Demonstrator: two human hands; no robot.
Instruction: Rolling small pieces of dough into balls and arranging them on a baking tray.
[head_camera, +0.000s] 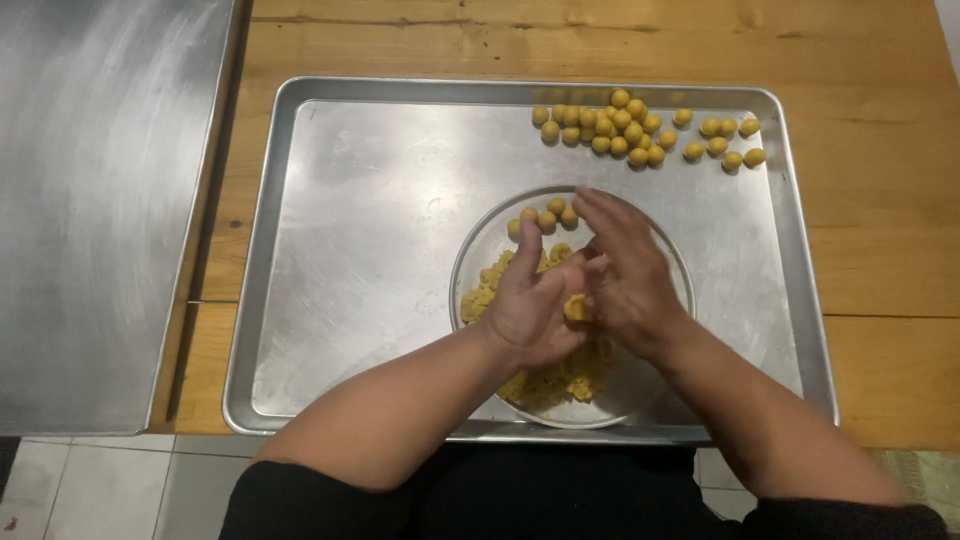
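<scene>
My left hand (528, 305) and my right hand (628, 278) are pressed palm to palm over a round metal plate (470, 262), with a lump of yellow dough (577, 308) between them. Crumbly yellow dough (552, 378) lies loose on the plate under my hands. Several small rolled dough balls (545, 216) sit at the plate's far edge. The plate rests on a large metal baking tray (370, 240). Many more rolled yellow balls (625, 128) are clustered at the tray's far right corner.
The tray lies on a wooden table (880, 230). A steel surface (90, 200) adjoins the table on the left. Pale floor tiles (100, 485) show below the table's near edge.
</scene>
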